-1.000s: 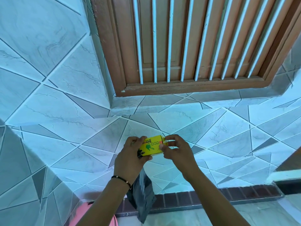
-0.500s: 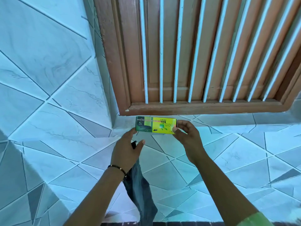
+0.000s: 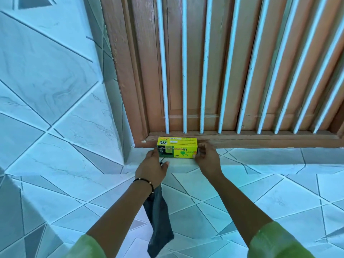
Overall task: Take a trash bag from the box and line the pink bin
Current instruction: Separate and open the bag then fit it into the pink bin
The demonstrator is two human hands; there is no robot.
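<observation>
The box (image 3: 176,148) lay lengthwise on the tiled sill (image 3: 260,155), near its left end, with its back against the bottom rail of the window frame (image 3: 242,141). The left hand (image 3: 151,169) was at the box's left end, the right hand (image 3: 207,158) at its right end. The trash bag (image 3: 158,218) hung below the left hand, before the wall (image 3: 204,202) under the sill.

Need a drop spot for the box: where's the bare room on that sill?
The tiled ledge is bare to the right of the right hand, running along the window frame. The left end is tight: the box, the left hand with the trash bag, and the wall corner.
</observation>
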